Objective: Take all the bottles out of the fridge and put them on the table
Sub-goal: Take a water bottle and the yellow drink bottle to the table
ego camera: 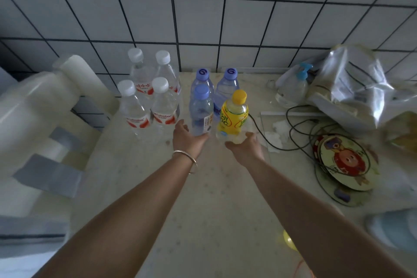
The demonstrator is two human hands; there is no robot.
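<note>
Several bottles stand on the pale table (203, 210) near the tiled wall. Four are clear with white caps and red labels (149, 97). Two blue-capped bottles (216, 83) stand behind a third blue-capped bottle (201, 110), whose base my left hand (187, 140) grips. My right hand (246, 149) holds the bottom of a yellow-capped bottle with a yellow label (234, 115), upright beside the blue one. A silver bangle circles my left wrist.
A crumpled plastic bag (352, 88) and a pump bottle (293, 88) sit at the back right. Black cables (297, 133) and round cartoon coasters (345, 162) lie to the right. A white chair back (45, 106) stands at the left.
</note>
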